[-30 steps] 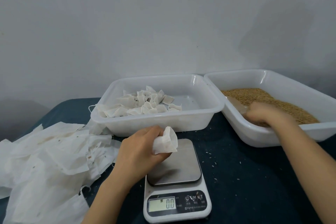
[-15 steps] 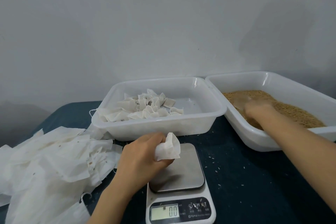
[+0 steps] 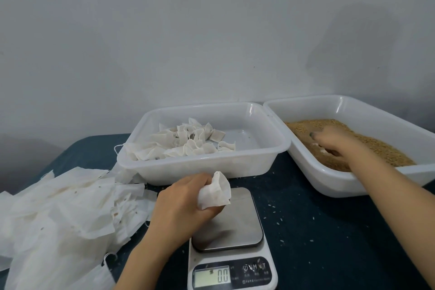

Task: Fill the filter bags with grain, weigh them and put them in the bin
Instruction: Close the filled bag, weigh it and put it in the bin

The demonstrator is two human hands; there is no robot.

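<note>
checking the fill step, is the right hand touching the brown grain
Touching. The head view shows the right hand sunk into the loose brown grain.

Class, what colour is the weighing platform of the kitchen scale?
It is a silver-grey steel platform on the white digital scale; head view.

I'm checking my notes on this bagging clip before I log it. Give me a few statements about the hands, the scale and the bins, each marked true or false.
1. The left hand grips a filter bag over the scale. True.
2. The display reads 5.0. False: it reads 0.0.
3. The right hand is down in the grain inside the right bin. True.
4. The middle bin is empty. False: small bags lie piled toward its left side.
</note>
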